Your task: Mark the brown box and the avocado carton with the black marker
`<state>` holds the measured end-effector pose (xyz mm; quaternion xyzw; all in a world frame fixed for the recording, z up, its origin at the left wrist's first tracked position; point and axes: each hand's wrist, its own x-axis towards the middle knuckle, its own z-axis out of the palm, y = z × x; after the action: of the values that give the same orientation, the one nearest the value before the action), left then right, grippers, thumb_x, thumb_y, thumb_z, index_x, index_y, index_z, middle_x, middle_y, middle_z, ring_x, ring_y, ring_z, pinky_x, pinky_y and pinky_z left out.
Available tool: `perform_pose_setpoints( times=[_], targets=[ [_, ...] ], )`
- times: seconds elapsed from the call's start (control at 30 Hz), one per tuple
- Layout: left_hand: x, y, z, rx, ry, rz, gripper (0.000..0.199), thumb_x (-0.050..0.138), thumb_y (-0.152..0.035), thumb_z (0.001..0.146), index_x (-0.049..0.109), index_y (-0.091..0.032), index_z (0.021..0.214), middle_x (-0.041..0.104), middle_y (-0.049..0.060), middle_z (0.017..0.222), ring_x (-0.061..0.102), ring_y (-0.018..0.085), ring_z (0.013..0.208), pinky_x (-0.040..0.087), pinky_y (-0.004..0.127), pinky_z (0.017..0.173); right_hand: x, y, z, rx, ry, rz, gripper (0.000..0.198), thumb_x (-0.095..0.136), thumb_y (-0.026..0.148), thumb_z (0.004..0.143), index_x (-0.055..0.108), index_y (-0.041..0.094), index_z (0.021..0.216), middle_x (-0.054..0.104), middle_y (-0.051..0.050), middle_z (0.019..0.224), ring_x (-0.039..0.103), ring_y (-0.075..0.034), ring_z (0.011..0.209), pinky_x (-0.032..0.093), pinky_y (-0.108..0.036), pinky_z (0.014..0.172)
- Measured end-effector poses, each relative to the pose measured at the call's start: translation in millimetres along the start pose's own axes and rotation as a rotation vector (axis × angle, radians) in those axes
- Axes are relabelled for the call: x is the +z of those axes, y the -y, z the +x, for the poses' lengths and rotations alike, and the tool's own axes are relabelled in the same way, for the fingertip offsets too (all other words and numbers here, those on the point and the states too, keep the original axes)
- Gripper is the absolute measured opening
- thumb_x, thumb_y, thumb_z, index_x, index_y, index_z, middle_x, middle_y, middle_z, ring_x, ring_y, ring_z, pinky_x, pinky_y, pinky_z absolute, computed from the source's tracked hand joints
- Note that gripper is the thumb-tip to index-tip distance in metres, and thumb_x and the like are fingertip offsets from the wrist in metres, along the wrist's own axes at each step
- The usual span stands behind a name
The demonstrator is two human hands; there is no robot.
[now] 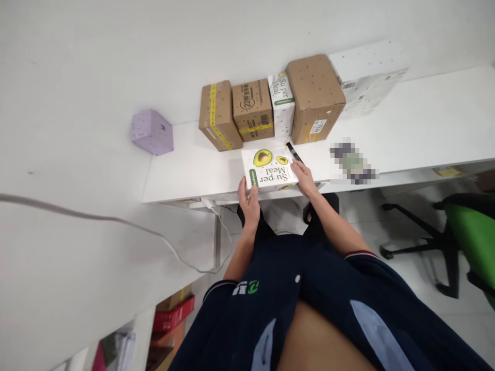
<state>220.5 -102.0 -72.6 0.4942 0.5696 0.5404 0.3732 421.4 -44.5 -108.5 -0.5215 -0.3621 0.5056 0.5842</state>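
Between my two hands is a white box (270, 165) with avocado pictures and the words "Su-per Meal", its print upside down to me. My left hand (249, 206) grips its near left corner, thumb on the edge. On the opposite side, my right hand (304, 178) closes on the box's right edge. The box is at the front part of the white desk (193, 178); whether it rests there or is lifted I cannot tell. Just beyond my right fingers lies a black marker (294, 151), partly covered by the hand.
Along the wall stand a brown carton with yellow tape (222, 121), a printed carton (252, 105), another white box (283, 108) and a larger carton (317, 93). A purple box (152, 131) sits left. A cable (116, 220) hangs at left; a green chair (469, 232) stands right.
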Motion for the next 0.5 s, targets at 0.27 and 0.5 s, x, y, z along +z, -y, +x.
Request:
perform_pose_setpoints(
  times=[0.27,0.5],
  targets=[
    [15,-26,3,0.139,-0.108,0.037,0.071,0.065,-0.054,0.086,0.035,-0.023,0.142,0.040,0.017,0.147,0.049,0.026,0.136,0.046,0.043,0.112,-7,-2,-1,0.098,0.035,0.143,0.072,0.076,0.070,0.062,0.069,0.021,0.113,0.077,-0.005,0.105,0.072,-0.023,0.095,0.058,-0.040,0.089],
    [11,-22,6,0.153,-0.141,0.078,0.063,0.066,-0.047,0.086,0.037,-0.024,0.136,0.044,0.014,0.140,0.052,0.023,0.129,0.046,0.038,0.110,-5,1,-2,0.065,0.045,0.121,0.067,0.075,0.069,0.065,0.071,0.021,0.112,0.077,-0.005,0.100,0.070,-0.023,0.098,0.058,-0.038,0.086]
  ],
)
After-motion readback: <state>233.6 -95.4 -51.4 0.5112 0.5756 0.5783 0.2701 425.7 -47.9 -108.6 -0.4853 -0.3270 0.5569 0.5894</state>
